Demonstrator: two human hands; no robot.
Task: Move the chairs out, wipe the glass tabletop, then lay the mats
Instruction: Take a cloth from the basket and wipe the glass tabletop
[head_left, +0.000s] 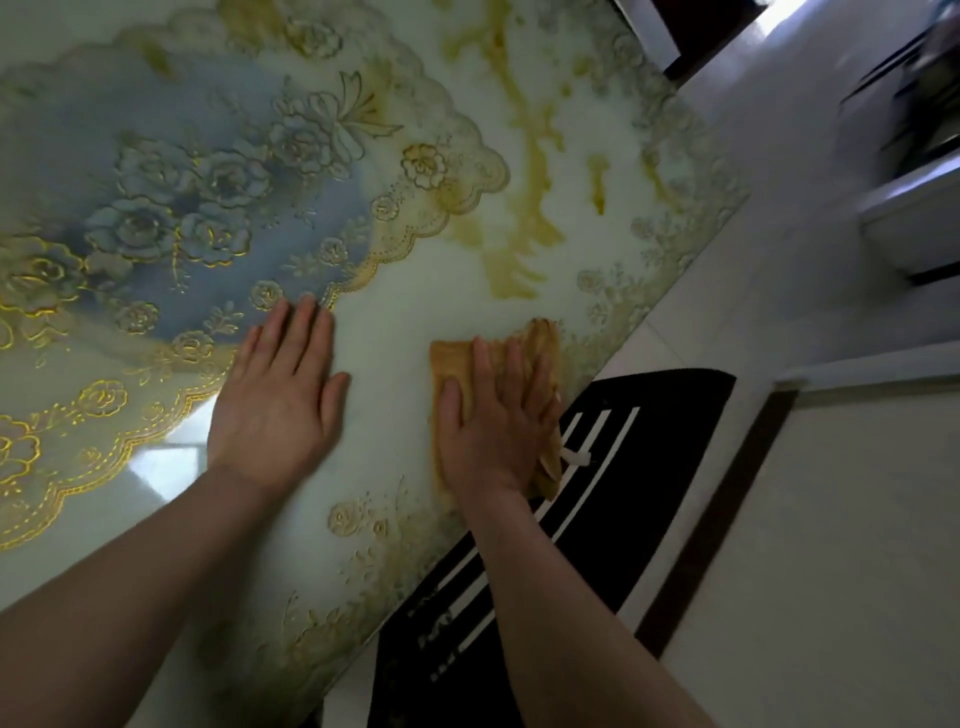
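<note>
The glass tabletop (395, 291) fills most of the view, pale with yellow-brown streaks and a lace-like floral border along its right edge. A blue and gold floral mat (171, 208) lies on it at the left. My left hand (278, 400) rests flat on the glass, fingers straight, fingertips at the mat's scalloped edge. My right hand (493, 421) presses flat on a yellow-orange cloth (540, 343) near the table's right edge. Part of the cloth is hidden under the palm.
A black floor mat with white stripes (639, 467) lies on the pale tiled floor just beyond the table's right edge. White furniture (909, 218) stands at the far right, blurred. A dark strip (717, 514) runs across the floor at the lower right.
</note>
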